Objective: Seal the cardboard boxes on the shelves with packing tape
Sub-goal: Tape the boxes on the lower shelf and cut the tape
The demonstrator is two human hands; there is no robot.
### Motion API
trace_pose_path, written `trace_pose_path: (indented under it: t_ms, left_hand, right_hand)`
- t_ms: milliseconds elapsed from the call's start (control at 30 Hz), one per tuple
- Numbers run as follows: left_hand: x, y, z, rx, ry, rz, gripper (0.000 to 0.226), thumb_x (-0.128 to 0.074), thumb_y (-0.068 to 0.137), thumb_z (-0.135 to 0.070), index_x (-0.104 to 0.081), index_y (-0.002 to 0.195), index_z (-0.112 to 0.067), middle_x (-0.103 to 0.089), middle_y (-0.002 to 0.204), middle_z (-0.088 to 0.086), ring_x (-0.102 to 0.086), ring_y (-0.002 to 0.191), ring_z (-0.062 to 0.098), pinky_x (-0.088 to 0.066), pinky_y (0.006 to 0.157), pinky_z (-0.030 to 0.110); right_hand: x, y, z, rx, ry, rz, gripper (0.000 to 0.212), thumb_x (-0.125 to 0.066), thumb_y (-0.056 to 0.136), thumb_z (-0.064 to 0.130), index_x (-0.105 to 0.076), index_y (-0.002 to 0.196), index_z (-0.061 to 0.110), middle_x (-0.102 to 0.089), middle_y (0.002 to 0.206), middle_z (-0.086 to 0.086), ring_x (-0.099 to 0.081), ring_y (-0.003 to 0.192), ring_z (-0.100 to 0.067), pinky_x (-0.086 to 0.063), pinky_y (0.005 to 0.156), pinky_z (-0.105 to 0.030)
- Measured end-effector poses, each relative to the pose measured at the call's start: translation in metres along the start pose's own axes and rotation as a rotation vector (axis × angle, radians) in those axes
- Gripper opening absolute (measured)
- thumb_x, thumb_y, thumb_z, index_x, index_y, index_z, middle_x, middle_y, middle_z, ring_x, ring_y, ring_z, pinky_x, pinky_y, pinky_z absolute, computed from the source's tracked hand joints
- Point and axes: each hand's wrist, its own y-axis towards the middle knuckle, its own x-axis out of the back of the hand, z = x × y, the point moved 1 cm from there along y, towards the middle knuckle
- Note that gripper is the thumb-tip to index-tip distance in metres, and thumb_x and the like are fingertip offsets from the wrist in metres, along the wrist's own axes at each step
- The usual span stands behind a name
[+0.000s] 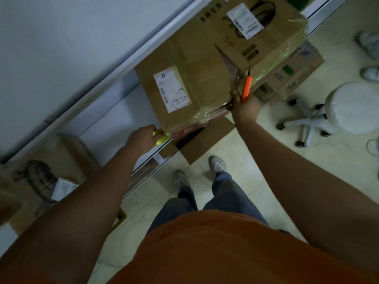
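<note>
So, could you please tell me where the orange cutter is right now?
In the head view, the orange cutter is gripped in the right hand, its blade against the taped cardboard box, right of centre.

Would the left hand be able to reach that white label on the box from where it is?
Probably yes. The left hand sits at the box's near corner and nothing lies between it and the white label, but it is holding the yellow tape roll, so it would have to free its fingers first.

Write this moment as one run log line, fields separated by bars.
left hand: holds tape roll | right hand: holds orange cutter | cardboard box: taped, on shelf
</note>
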Motion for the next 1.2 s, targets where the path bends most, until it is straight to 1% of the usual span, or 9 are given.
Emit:
trace_pose_path:
  t_ms: [167,233,333,433,567,700,900,1067,1200]
  left_hand:
    - [-0.021,-0.003,-0.017,0.011,-0.145,0.047,0.046,-0.050,0.098,-0.052,-0.043,0.070,-0.017,-0.057,0.077,0.011,-0.061,0.079,0.031,-0.050,0.073,0.038]
    - [-0.027,-0.004,-0.022,0.017,-0.169,0.032,0.046,-0.049,0.099,-0.050,-0.040,0.068,-0.017,-0.050,0.070,0.006,-0.058,0.076,0.029,-0.045,0.069,0.035]
    - [-0.031,-0.003,-0.025,0.024,-0.210,0.024,0.045,-0.049,0.100,-0.048,-0.039,0.068,-0.018,-0.048,0.071,0.005,-0.054,0.074,0.025,-0.041,0.066,0.033]
    - [-0.032,-0.002,-0.028,0.039,-0.236,0.031,0.041,-0.049,0.101,-0.046,-0.043,0.075,-0.014,-0.056,0.080,0.009,-0.055,0.074,0.023,-0.039,0.063,0.031]
    - [-0.036,0.000,-0.047,0.042,-0.252,0.020,0.036,-0.051,0.101,-0.042,-0.049,0.091,-0.008,-0.057,0.090,0.011,-0.054,0.080,0.024,-0.037,0.066,0.030]
    - [-0.040,0.002,-0.060,0.044,-0.315,0.049,0.036,-0.050,0.101,-0.042,-0.050,0.098,-0.006,-0.054,0.091,0.009,-0.056,0.084,0.027,-0.041,0.068,0.032]
    - [-0.048,-0.002,-0.083,-0.044,-0.520,0.150,0.033,-0.058,0.095,-0.051,-0.053,0.085,-0.019,-0.065,0.092,0.014,-0.065,0.087,0.031,-0.055,0.080,0.043]
    - [-0.063,0.007,-0.095,0.093,-0.646,0.102,0.058,-0.061,0.091,-0.045,-0.049,0.128,-0.002,-0.062,0.123,0.017,-0.064,0.106,0.034,-0.056,0.090,0.048]
    - [-0.064,0.001,-0.089,-0.002,-0.582,0.021,0.066,-0.058,0.087,-0.051,-0.042,0.137,-0.011,-0.067,0.113,0.015,-0.069,0.096,0.031,-0.059,0.084,0.047]
  right_hand:
    - [-0.013,0.012,0.026,0.000,-0.057,0.077,0.051,-0.058,0.097,0.034,-0.044,0.141,0.014,-0.066,0.110,-0.002,-0.068,0.084,-0.017,-0.054,0.061,-0.025]
    - [-0.026,-0.007,0.029,-0.026,-0.084,0.071,0.046,-0.055,0.099,0.037,-0.048,0.133,0.008,-0.065,0.102,-0.003,-0.065,0.082,-0.017,-0.053,0.067,-0.026]
    - [-0.045,-0.046,0.019,0.043,-0.102,0.014,0.045,-0.051,0.101,0.034,-0.047,0.135,0.005,-0.054,0.078,0.009,-0.055,0.063,-0.004,-0.042,0.051,-0.009]
    - [-0.058,-0.081,0.012,0.075,-0.085,0.051,0.024,-0.050,0.102,0.024,-0.054,0.118,0.008,-0.058,0.086,0.003,-0.060,0.073,-0.011,-0.053,0.069,-0.023]
    - [-0.065,-0.103,0.010,0.067,-0.033,0.124,0.019,-0.058,0.098,0.029,-0.048,0.101,0.013,-0.051,0.079,0.005,-0.053,0.066,-0.007,-0.044,0.059,-0.022]
    - [-0.055,-0.095,0.009,0.086,-0.053,0.145,0.026,-0.062,0.096,0.032,-0.053,0.107,0.010,-0.053,0.079,0.004,-0.057,0.066,-0.011,-0.049,0.059,-0.022]
    - [-0.034,-0.082,0.013,0.316,-0.521,0.199,0.029,-0.059,0.096,0.038,-0.056,0.111,0.013,-0.053,0.082,-0.001,-0.053,0.069,-0.019,-0.039,0.056,-0.029]
    - [-0.035,-0.090,0.009,0.382,-0.708,0.197,0.027,-0.060,0.097,0.032,-0.051,0.116,0.017,-0.056,0.087,-0.002,-0.053,0.065,-0.022,-0.032,0.047,-0.027]
    - [-0.038,-0.086,0.013,0.414,-0.800,0.212,0.026,-0.057,0.098,0.025,-0.047,0.121,0.017,-0.056,0.087,-0.003,-0.058,0.071,-0.025,-0.041,0.056,-0.033]
